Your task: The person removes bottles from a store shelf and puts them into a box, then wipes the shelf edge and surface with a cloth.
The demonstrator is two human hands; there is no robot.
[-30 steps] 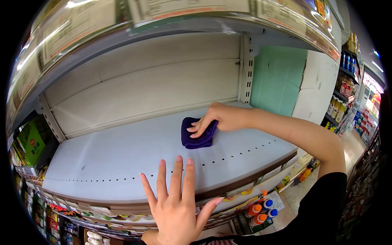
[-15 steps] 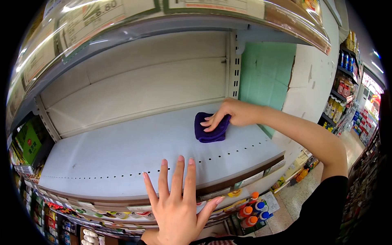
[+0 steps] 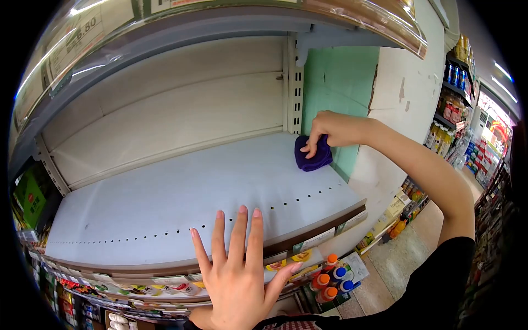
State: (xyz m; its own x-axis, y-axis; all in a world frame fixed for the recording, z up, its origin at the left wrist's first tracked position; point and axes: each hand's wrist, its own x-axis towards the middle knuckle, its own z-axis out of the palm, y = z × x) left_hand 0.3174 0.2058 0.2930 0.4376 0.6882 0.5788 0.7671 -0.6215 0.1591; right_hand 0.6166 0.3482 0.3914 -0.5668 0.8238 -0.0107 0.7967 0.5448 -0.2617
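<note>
A folded purple cloth lies under the fingers of my right hand, which presses it onto the pale shelf board at its back right corner, close to the upright post. The thumb and part of the cloth's far side are hidden by the hand. My left hand is spread with its fingers pointing away, in front of the shelf's front edge. Its fingertips overlap the board near the row of small holes; whether they touch it I cannot tell.
An upper shelf with a clear price strip overhangs the board. A slotted post and green panel stand at the right. Bottles with orange and blue caps are below right. A green box sits at the left.
My right hand has moved the purple cloth to the right and back, toward the shelf's corner. The view has shifted slightly. My left hand stays spread in about the same place.
</note>
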